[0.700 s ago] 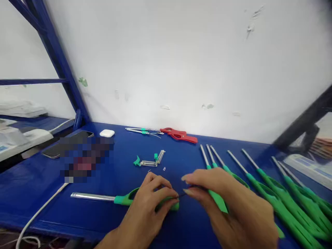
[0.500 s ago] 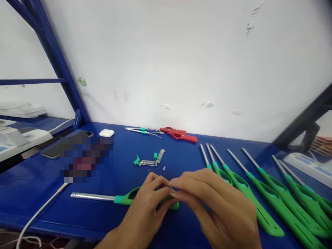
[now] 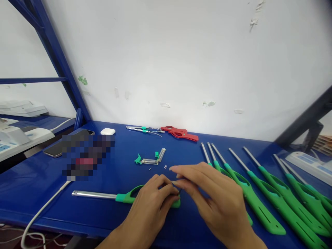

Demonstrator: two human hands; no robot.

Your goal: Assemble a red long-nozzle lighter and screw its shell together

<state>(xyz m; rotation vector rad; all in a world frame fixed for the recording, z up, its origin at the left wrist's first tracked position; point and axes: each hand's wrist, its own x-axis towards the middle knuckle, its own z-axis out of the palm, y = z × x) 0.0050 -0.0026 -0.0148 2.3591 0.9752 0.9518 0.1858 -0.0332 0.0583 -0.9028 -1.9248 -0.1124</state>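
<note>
A green utility lighter (image 3: 127,198) with a long silver barrel lies in front of me, barrel pointing left. My left hand (image 3: 155,200) is closed over its handle, thumb and fingers pinched together above it. A tiny dark bit shows at those fingertips, too small to name. My right hand (image 3: 212,193) is bent, its thumb and fingertips close together near the left fingertips; whatever they hold is hidden. Just beyond lie clear lighter tanks (image 3: 150,161), a green trigger piece (image 3: 138,158), a small metal clip (image 3: 165,166) and a tiny pin (image 3: 150,168).
Several green lighters (image 3: 259,202) lie in a row on the right of the blue table (image 3: 119,224). Red handle shells (image 3: 184,134) and silver barrels with wires (image 3: 141,129) rest by the wall. A phone (image 3: 55,151), a white case (image 3: 108,131) and a white cable (image 3: 46,209) are left.
My right hand has shifted a little to the left and its index finger has lifted off the left fingertips. My left hand stays over the lighter's handle. The view has moved slightly.
</note>
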